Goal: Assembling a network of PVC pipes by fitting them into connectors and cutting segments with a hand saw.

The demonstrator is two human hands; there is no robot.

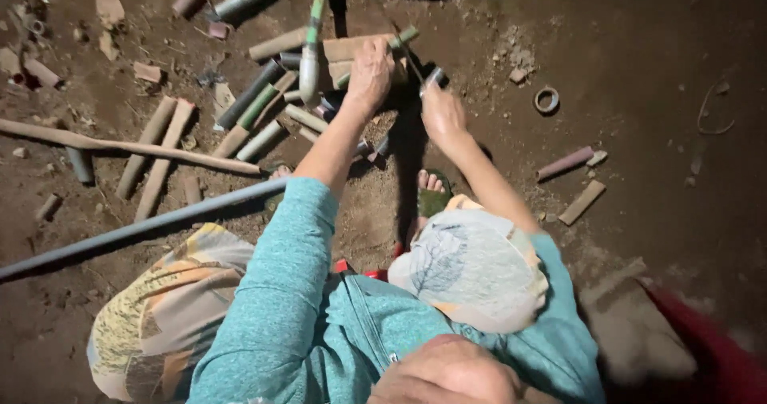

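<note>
1. Brown packed earth floor (655, 92) carries everything here; the person squats over it, with a green-sandalled foot (432, 196) showing between the knees.
2. As I judge it, the step in hand is cutting or trimming a short length of pipe on a block: the left hand (370, 72) presses down on a tan wooden block (349, 49) where a short grey-green pipe piece (399, 39) lies across it.
3. That left hand is curled, fingers folded over the block and pipe, holding them firmly against the ground.
4. Just beside it, the right hand (442, 112) is closed in a fist round a thin dark tool with a pale tip (432, 79), which angles up toward the pipe piece; whether it is a saw blade or a knife I cannot tell.
5. A next move would call for keeping the block pinned steady while the tool works across the pipe, with the left fingers kept away from its edge.
6. Around the block lie many cut pipe offcuts, grey, green and tan (256, 104), and a white elbow-jointed pipe (310, 64) rises toward the top of the view.
7. A long grey pipe (144, 228) runs across the left, over the knee, and a small ring (546, 99) sits well apart to the right.
</note>
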